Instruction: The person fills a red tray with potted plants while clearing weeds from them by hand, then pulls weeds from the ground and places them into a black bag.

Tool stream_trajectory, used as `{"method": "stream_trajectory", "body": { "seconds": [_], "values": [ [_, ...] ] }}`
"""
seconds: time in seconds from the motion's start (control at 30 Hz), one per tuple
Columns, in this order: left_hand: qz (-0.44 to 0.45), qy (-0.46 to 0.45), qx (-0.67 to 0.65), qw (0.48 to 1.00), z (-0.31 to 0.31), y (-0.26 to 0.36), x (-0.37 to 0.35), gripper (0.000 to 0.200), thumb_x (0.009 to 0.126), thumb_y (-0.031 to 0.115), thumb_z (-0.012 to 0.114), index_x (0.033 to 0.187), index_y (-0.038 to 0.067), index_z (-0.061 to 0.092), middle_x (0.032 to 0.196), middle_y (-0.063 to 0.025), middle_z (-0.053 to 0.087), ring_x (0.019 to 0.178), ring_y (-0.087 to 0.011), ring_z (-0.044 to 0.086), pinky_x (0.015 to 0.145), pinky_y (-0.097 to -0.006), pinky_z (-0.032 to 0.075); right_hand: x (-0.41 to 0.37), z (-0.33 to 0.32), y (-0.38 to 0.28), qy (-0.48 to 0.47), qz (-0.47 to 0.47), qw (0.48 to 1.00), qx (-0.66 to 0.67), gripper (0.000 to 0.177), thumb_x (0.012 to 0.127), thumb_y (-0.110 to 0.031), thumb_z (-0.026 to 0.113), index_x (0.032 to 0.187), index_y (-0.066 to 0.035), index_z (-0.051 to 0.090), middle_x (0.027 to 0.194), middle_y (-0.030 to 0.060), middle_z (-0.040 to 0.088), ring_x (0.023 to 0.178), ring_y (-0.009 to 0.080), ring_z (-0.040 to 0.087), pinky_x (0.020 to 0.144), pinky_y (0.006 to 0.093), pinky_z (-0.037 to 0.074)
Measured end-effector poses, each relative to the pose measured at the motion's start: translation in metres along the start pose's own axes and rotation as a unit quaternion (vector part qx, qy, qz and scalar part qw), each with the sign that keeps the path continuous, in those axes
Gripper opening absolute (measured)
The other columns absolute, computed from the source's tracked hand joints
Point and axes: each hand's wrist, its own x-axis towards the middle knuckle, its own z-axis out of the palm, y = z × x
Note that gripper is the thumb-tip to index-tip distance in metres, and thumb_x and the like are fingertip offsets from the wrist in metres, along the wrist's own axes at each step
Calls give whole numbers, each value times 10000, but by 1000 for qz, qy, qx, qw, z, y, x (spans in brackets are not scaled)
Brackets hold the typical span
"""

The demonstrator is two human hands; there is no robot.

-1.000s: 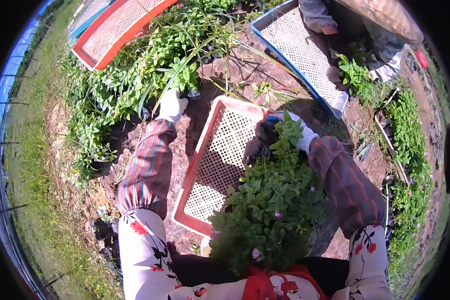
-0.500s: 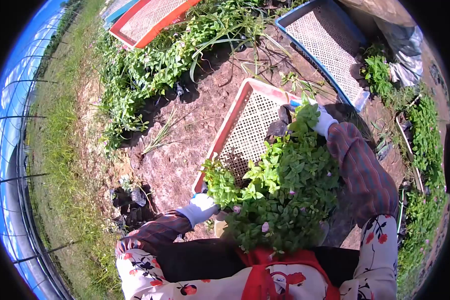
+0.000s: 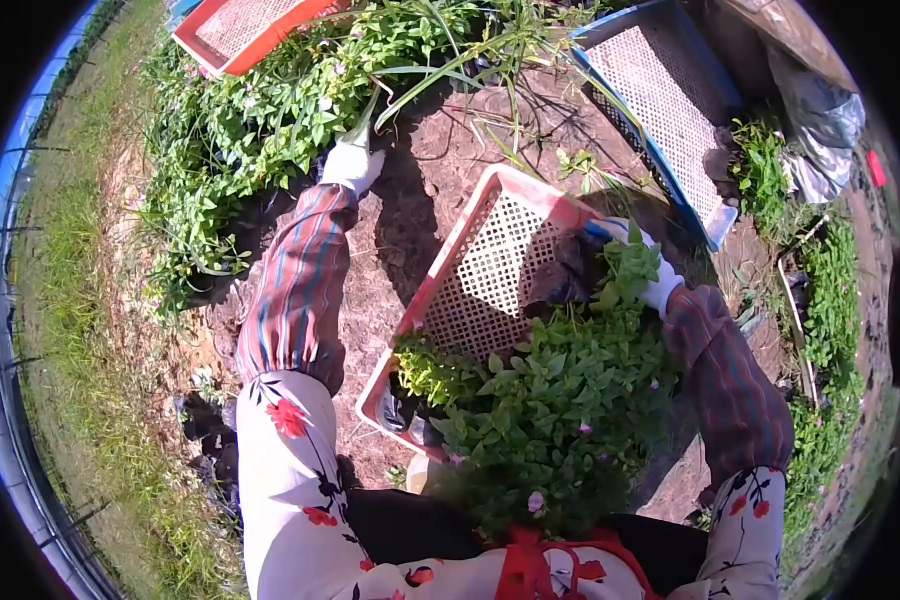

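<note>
We have our left hand [image 3: 353, 165], gloved in white, stretched out to the near edge of a leafy row [image 3: 250, 120]. Its fingers run in among the greenery, and we cannot tell whether they are apart or closed on something. Our right hand [image 3: 662, 278], gloved the same way, is at the far right corner of the tray [image 3: 490, 260]. Leaves cover part of it, so we cannot tell whether its fingers are clamped on a plant or only touching. The tray, with its pinkish rim and pale mesh, sits between the left fingers and our body's right side, just beside the right fingers. To the left of these we see a dark bag [image 3: 562, 275], and below them a thick bunch of plants [image 3: 560, 385] with small pink flowers. A lighter green plant [image 3: 435, 375] is in the tray's near left corner, well below the left fingers. Soil [image 3: 375, 310] shows between those fingers and the tray. Above the left fingers, past the row, is an orange tray [image 3: 260, 28]; above the right ones, a blue tray [image 3: 660, 100], with another person [image 3: 825, 115] beside it
</note>
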Motion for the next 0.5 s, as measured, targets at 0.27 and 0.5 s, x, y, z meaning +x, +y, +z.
{"method": "stream_trajectory", "body": {
  "seconds": [0.27, 0.5],
  "values": [
    [-61, -93, 71, 991, -6, 2, 13, 384, 761, 356, 577, 982, 42, 584, 936, -202, 611, 882, -347, 589, 760, -412, 469, 2, 2, -5, -4, -3, 1000, -13, 443, 849, -17, 485, 1284, -80, 429, 1140, 69, 506, 981, 158, 502, 875, 283, 425],
    [31, -117, -40, 992, -66, 35, -83, 407, 714, 275, 642, 991, -16, 577, 842, -196, 609, 822, -337, 592, 738, -405, 457, 14, -29, 15, -189, 171, 957, 136, 386, 870, -110, 497, 1252, -66, 465, 1102, 81, 564, 961, 143, 545, 865, 290, 428]
  ]
}}
